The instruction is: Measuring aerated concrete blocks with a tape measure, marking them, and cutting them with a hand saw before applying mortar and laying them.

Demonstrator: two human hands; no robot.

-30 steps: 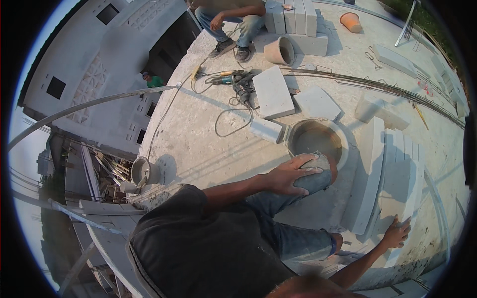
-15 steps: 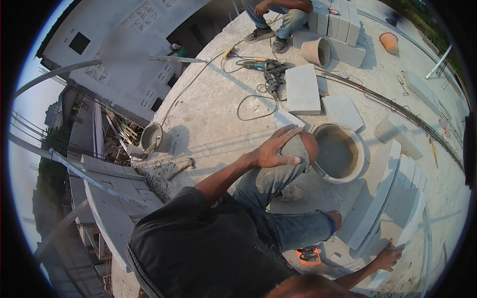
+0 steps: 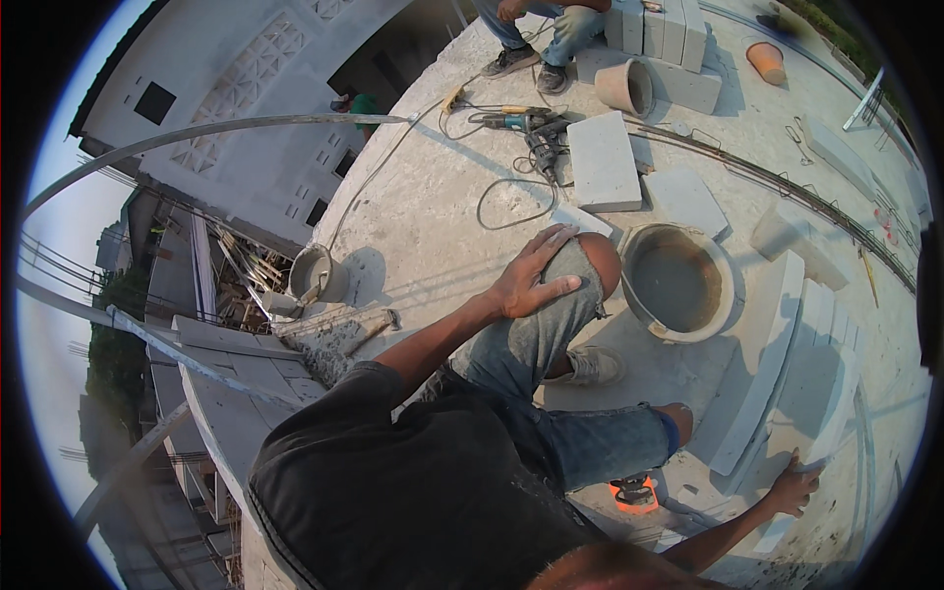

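My left hand lies on my bent left knee, fingers spread over the torn jeans and holding nothing. Far to the right, my right hand is at the near end of a row of pale grey blocks standing on edge. Its fingers look apart and rest on or beside the outermost block; exact contact is hard to make out. Between my left knee and the blocks stands a round tub of grey, watery liquid. An orange and black tool lies on the floor beside my right leg, partly hidden.
Ahead lie power tools with trailing cables, a flat block and a tipped bucket. A person sits beyond them. Steel rebar crosses the right side. A hammer and bucket are near the slab edge at left.
The view has shifted slightly, so most things sit a little differently in it. My left hand stays on the knee and my right hand stays by the end of the blocks.
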